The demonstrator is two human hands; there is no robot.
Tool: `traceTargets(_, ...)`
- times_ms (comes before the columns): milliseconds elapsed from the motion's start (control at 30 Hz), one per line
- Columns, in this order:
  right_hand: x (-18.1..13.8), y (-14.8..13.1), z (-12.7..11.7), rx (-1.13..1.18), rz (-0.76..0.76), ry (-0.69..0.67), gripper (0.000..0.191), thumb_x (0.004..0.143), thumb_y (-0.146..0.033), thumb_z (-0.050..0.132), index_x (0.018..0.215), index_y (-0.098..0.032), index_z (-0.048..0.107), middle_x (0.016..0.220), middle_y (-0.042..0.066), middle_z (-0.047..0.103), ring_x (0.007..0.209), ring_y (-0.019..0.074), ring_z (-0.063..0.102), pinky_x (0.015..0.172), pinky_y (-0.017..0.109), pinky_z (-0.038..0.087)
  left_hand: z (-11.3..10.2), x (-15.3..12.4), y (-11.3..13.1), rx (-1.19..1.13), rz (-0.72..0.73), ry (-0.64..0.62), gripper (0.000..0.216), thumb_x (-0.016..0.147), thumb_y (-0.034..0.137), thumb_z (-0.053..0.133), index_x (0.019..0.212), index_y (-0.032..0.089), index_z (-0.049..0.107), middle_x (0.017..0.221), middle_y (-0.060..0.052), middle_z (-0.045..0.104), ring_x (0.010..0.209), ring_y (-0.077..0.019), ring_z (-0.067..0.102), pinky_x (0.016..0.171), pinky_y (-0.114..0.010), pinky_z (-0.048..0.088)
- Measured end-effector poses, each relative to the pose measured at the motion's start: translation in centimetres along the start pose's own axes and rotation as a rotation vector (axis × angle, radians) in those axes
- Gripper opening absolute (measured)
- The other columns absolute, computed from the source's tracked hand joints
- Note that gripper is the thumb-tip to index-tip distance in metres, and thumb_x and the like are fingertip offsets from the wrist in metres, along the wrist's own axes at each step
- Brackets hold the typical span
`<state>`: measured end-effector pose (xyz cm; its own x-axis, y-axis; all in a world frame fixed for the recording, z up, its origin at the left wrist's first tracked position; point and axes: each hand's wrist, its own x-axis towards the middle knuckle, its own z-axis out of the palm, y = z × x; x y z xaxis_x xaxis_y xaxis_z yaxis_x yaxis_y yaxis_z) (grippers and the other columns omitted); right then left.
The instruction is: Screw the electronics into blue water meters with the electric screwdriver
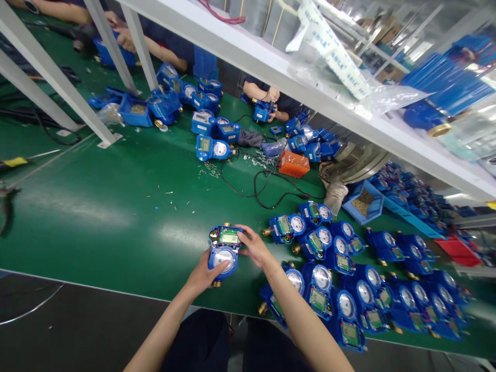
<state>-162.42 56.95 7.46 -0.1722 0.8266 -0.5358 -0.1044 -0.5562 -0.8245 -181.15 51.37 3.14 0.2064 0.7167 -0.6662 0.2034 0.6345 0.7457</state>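
A blue water meter (225,258) with brass ends is between my hands near the table's front edge. Its top compartment is uncovered, showing a green circuit board and a lit display (229,237); the round dial faces up below it. My left hand (203,273) grips the dial end, thumb lying over the dial. My right hand (252,247) touches the meter's right side by the display, fingers curved round that edge. Just right of my right forearm, several similar meters (318,297) with exposed boards stand in rows.
Across the green table (116,217) are more blue meters (211,147), an orange box (293,164), a black cable (267,204) and scattered screws (209,169). A blue bin of brass parts (363,201) stands right. A white shelf (271,62) overhangs. Co-workers' hands (271,95) hold meters opposite.
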Motion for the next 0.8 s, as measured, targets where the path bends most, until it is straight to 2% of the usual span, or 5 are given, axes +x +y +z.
traceTargets(67, -0.5, -0.1, 0.4, 0.015, -0.001, 0.025, 0.042, 0.079, -0.046, 0.064, 0.118, -0.03, 0.057, 0.123, 0.004, 0.057, 0.1, 0.0215, 0.058, 0.063, 0.028, 0.054, -0.2, 0.2, -0.3, -0.005, -0.012, -0.018, 0.085, 0.07, 0.062, 0.064, 0.138, 0.023, 0.031, 0.128, -0.018, 0.055, 0.098, -0.0358, 0.064, 0.055, -0.037, 0.056)
traceTargets(233, -1.3, 0.2, 1.4, 0.057, 0.006, 0.071, 0.042, 0.08, -0.042, 0.064, 0.119, -0.028, 0.056, 0.12, 0.005, 0.055, 0.098, 0.0207, 0.055, 0.062, 0.026, 0.053, -0.3, -0.1, -0.7, -0.178, 0.179, -0.016, 0.078, 0.07, 0.05, 0.072, 0.13, 0.012, 0.041, 0.122, -0.017, 0.059, 0.112, -0.0299, 0.058, 0.1, -0.04, 0.044)
traceTargets(400, -3.0, 0.8, 1.9, -0.009, 0.018, 0.025, 0.044, 0.078, -0.044, 0.065, 0.117, -0.026, 0.056, 0.121, 0.006, 0.054, 0.089, 0.0185, 0.056, 0.055, 0.023, 0.05, 2.1, -3.9, -1.6, -0.449, 0.093, 0.077, 0.082, 0.069, 0.049, 0.073, 0.133, 0.014, 0.036, 0.124, -0.016, 0.06, 0.111, -0.0285, 0.059, 0.098, -0.039, 0.045)
traceTargets(567, -7.9, 0.2, 1.5, -0.131, -0.008, -0.203, 0.043, 0.077, -0.045, 0.065, 0.116, -0.027, 0.058, 0.12, 0.004, 0.058, 0.089, 0.0193, 0.059, 0.055, 0.023, 0.049, 7.1, -10.9, -3.3, -0.506, 0.163, 0.319, 0.075, 0.066, 0.049, 0.075, 0.127, 0.017, 0.044, 0.121, -0.013, 0.062, 0.11, -0.0288, 0.06, 0.095, -0.036, 0.047)
traceTargets(800, -18.3, -1.2, 0.1, -0.234, -0.07, -0.509, 0.04, 0.077, -0.044, 0.065, 0.113, -0.027, 0.061, 0.115, 0.003, 0.063, 0.084, 0.0178, 0.061, 0.059, 0.025, 0.05, 16.9, -20.8, -5.2, -0.555, 0.283, 0.647, 0.069, 0.069, 0.048, 0.073, 0.122, 0.015, 0.047, 0.115, -0.014, 0.065, 0.105, -0.03, 0.062, 0.093, -0.037, 0.048)
